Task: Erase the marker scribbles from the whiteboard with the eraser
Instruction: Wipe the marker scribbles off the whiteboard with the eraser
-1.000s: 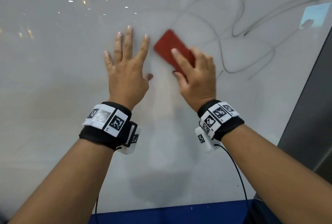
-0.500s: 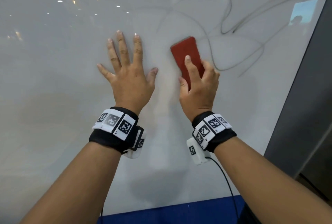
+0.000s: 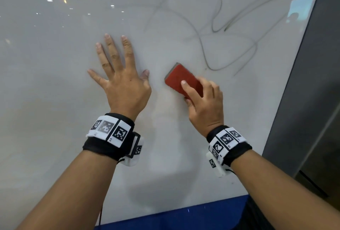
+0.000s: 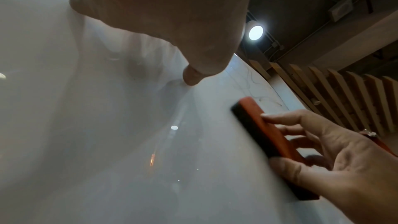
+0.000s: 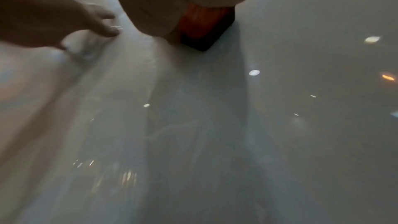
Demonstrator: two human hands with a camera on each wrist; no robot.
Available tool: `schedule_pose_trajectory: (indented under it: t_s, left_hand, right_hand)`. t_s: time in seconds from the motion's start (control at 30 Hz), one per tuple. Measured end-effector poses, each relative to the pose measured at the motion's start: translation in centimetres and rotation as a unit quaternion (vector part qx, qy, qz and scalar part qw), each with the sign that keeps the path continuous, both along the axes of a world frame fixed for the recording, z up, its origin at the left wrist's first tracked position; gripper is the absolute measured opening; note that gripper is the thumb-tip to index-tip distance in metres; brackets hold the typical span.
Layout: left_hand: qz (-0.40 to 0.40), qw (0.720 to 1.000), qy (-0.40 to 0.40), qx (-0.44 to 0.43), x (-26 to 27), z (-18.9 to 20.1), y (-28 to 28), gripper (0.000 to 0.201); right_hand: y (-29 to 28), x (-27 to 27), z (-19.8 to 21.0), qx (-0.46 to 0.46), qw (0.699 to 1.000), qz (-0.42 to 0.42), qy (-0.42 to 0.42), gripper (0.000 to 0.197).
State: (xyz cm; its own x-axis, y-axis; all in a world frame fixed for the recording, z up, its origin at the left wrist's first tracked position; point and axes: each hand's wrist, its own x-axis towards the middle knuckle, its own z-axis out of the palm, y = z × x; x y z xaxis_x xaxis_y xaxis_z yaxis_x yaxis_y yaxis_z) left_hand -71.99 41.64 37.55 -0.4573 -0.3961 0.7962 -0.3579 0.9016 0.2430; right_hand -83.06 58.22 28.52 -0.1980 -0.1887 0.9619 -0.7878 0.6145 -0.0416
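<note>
A glossy whiteboard point(image 3: 55, 82) fills the head view. Grey marker scribbles point(image 3: 217, 27) loop across its upper right. My right hand point(image 3: 204, 100) grips a red eraser point(image 3: 181, 78) with a dark felt side and presses it flat on the board, just below and left of the scribbles. In the left wrist view the eraser point(image 4: 262, 129) lies under the right hand's fingers point(image 4: 286, 118). In the right wrist view only a corner of the eraser point(image 5: 204, 28) shows under the palm. My left hand point(image 3: 119, 75) lies flat on the board with fingers spread, left of the eraser.
A dark panel point(image 3: 316, 82) borders the whiteboard on the right. A blue strip point(image 3: 174, 217) runs below the board's bottom edge. Ceiling lamps reflect as bright spots point(image 3: 49, 0) on the upper left of the board. Wooden slats point(image 4: 344, 94) stand beyond the board.
My right hand has swept the eraser downward and tilted it back to the left. The faint lines near the left hand's fingertips have faded. The left hand stays pressed flat.
</note>
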Motion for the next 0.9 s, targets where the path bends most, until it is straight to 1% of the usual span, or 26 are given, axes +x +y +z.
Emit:
schedule_pose_trajectory:
  t_s: [0.1,0.13,0.17,0.2,0.27,0.3,0.33,0.43,0.47,0.5,0.53,0.6,0.63,0.67,0.7,0.77,0.8,0.83,0.87,0.9]
  left_hand:
    - [0.005,1.0,0.008,0.005,-0.3,0.0,0.2,0.085]
    - [0.009,1.0,0.01,0.008,-0.5,0.0,0.5,0.087]
    - [0.015,1.0,0.011,0.012,-0.7,0.0,0.9,0.09]
    - [0.021,1.0,0.011,0.016,-1.0,0.0,1.4,0.093]
    - [0.029,0.999,0.013,0.024,-1.4,0.0,1.9,0.099]
    - [0.03,0.999,0.014,0.026,-1.6,-0.1,2.1,0.1]
    - [0.031,0.999,0.015,0.027,-1.6,-0.1,2.2,0.101]
    - [0.032,0.999,0.013,0.027,-1.8,-0.3,2.4,0.101]
    - [0.031,0.999,0.012,0.026,-1.9,-0.4,2.5,0.101]
    - [0.03,0.999,0.01,0.026,-2.0,-0.6,2.7,0.102]
    - [0.029,0.999,0.007,0.026,-2.1,-0.7,2.9,0.102]
    - [0.031,0.999,0.002,0.026,-2.4,-1.0,3.3,0.103]
    - [0.033,0.999,0.001,0.026,-2.5,-1.1,3.4,0.103]
    - [0.034,0.999,-0.001,0.025,-2.6,-1.2,3.4,0.103]
    - [0.035,0.999,-0.003,0.025,-2.6,-1.2,3.4,0.104]
    - [0.037,0.999,-0.001,0.028,-2.6,-1.3,3.5,0.103]
    - [0.037,0.999,0.001,0.029,-2.7,-1.4,3.6,0.103]
    - [0.037,0.999,0.003,0.032,-2.9,-1.5,3.8,0.101]
    - [0.037,0.999,0.005,0.034,-3.0,-1.7,4.0,0.1]
    - [0.038,0.999,0.008,0.037,-3.2,-1.8,4.3,0.099]
  right_hand:
    - [1.6,-1.1,0.1,-0.111,0.992,-0.031,-0.057,0.061]
    - [1.4,-0.8,0.0,-0.128,0.989,-0.034,-0.066,0.06]
    - [1.0,-0.5,-0.2,-0.122,0.99,-0.031,-0.065,0.06]
    - [0.8,-0.3,-0.6,-0.095,0.994,-0.023,-0.055,0.061]
    - [1.1,-0.2,-1.3,-0.008,1.0,-0.001,-0.02,0.061]
    - [1.8,-0.6,-1.3,0.015,1.0,-0.002,-0.007,0.06]
    - [2.7,-1.1,-1.2,0.008,1.0,-0.012,-0.006,0.059]
    - [3.7,-1.9,-0.7,-0.116,0.989,-0.037,-0.078,0.06]
    - [3.3,-1.5,-0.8,-0.139,0.985,-0.039,-0.092,0.061]
    - [2.7,-1.1,-1.0,-0.137,0.985,-0.035,-0.094,0.061]
    - [2.1,-0.7,-1.4,-0.109,0.99,-0.021,-0.082,0.063]
    - [2.0,-0.5,-2.4,-0.008,0.999,0.008,-0.038,0.065]
    - [2.7,-1.0,-2.5,0.022,0.999,0.008,-0.024,0.066]
    - [3.6,-1.7,-2.3,0.017,1.0,-0.003,-0.023,0.067]
    - [4.5,-2.5,-2.1,-0.022,0.999,-0.019,-0.041,0.066]
    - [5.5,-3.2,-1.4,-0.13,0.986,-0.036,-0.094,0.062]
    - [5.4,-3.1,-1.4,-0.152,0.982,-0.039,-0.105,0.061]
    - [5.1,-2.8,-1.6,-0.142,0.985,-0.037,-0.095,0.061]
    - [4.7,-2.6,-1.9,-0.107,0.991,-0.028,-0.07,0.061]
    - [4.6,-2.5,-2.4,-0.052,0.998,-0.013,-0.039,0.062]
